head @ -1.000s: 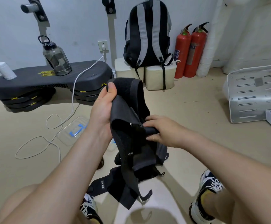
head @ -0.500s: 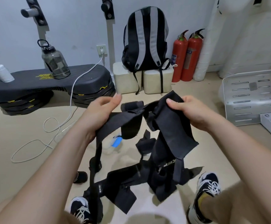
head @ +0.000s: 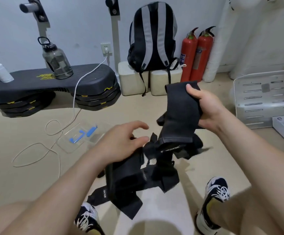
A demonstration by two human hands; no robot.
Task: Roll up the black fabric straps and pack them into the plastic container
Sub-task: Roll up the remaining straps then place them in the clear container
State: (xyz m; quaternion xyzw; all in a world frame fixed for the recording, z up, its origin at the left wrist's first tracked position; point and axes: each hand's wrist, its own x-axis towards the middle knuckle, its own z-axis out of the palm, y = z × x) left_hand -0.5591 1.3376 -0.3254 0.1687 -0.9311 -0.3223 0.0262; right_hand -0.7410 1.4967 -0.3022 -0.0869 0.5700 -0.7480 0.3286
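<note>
A tangle of black fabric straps [head: 129,182] hangs in front of me above the floor. My right hand [head: 207,107] grips a wide strap piece [head: 180,114] and holds it up at the right, thumb on its top edge. Lower and to the left, my left hand [head: 122,143] has curled fingers over another part of the straps, which droops from under the palm; the exact grip is hidden. The clear plastic container [head: 66,145] with blue clips lies on the floor to the left of my left hand, apart from both hands.
A white cable [head: 56,150] loops on the floor by the container. Behind stand a black step platform [head: 27,85] with a water jug [head: 57,63], a backpack [head: 152,36] on blocks and two fire extinguishers [head: 197,53]. A metal panel [head: 265,97] lies at the right. My shoes [head: 216,192] are below.
My right hand has kept the wide strap piece and drawn it up to the right. My left hand has dropped lower toward the middle, and the straps between the hands now sag.
</note>
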